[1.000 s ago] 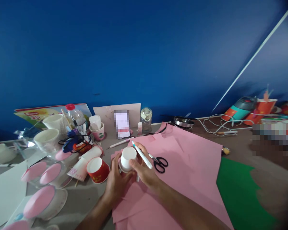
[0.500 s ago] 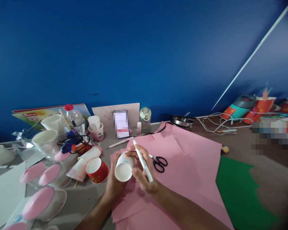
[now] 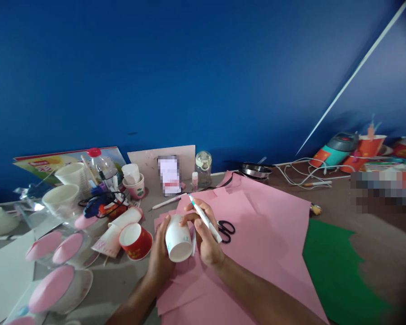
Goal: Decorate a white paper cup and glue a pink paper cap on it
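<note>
A small white paper cup [image 3: 178,235] with light-blue marks on its side is tilted, its round end facing me. My left hand [image 3: 161,253] is closed around the cup's left side. In my right hand [image 3: 208,243] a white marker [image 3: 207,219] is gripped, its blue-green tip pointing up and left, away from the cup. Fingers of that hand also touch the cup's right side. Beneath both hands lie sheets of pink paper [image 3: 267,243]. Black-handled scissors [image 3: 227,231] rest on the paper just right of my right hand, their blades mostly hidden.
A red paper cup [image 3: 136,241] and several cups with pink ends [image 3: 52,289] stand at left. Behind are a phone [image 3: 170,176], a pen [image 3: 165,202], a glue stick [image 3: 195,181] and a glass jar [image 3: 203,168]. Green paper [image 3: 338,275] and a white cable [image 3: 291,178] lie at right.
The white cup has been turned and tipped, so more of its marked side shows. The marker has shifted slightly right with my right hand, and the view has drifted a little.
</note>
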Demonstrator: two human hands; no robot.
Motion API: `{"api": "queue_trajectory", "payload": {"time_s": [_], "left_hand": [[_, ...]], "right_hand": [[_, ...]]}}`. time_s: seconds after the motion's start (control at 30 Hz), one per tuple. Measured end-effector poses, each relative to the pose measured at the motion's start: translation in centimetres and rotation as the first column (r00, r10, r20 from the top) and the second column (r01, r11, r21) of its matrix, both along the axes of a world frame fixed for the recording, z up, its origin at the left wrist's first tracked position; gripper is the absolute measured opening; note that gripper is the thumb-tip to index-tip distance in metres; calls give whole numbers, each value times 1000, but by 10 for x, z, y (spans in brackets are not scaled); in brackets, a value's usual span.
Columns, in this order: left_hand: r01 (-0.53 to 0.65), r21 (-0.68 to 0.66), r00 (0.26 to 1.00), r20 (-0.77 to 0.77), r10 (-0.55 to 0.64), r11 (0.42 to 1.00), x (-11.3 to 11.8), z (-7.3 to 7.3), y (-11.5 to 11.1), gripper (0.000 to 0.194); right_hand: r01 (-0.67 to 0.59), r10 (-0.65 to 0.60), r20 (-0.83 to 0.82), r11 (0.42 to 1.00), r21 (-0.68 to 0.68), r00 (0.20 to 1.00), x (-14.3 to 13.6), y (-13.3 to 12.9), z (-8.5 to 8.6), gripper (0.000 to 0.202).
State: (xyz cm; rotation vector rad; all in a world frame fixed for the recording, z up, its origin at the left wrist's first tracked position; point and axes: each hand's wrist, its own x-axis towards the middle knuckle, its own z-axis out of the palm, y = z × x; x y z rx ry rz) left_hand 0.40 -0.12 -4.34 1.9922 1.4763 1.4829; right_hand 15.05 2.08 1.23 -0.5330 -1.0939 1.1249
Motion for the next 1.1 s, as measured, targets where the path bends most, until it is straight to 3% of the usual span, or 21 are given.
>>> {"api": "queue_trajectory", "payload": {"time_s": [0.1,0.33,0.43,0.57,0.7,0.87,1.1], "left_hand": [[24,-66,997,78,-19,998,1,3,0,67],[195,-307,953,282,-107,932,7,22,1,68],[171,-347,959,274,-75,922,10,27,0,66],[35,-387,980,195,45,921,13,32,-2,62],[-56,-371,992,87,95,927,14,33,-4,59],[-79,-309,996,15,88,948,14,31,-5,58],[-92,-190,996,-12,91,977,11,19,-3,56]], "right_hand": [[-46,46,-25,999,6,999,0,0,1,40],[1,2,34,997,-82,999,3,2,4,34],[-7,1,-34,984,-176,999,2,6,2,32],[-76,-2,-221,935,-346,975,0,14,1,33],[-147,-2,-341,899,-413,940,0,19,3,34],[-154,1,-346,897,-415,938,0,19,3,34],[-177,82,-298,935,-307,951,0,16,-4,32]]}}
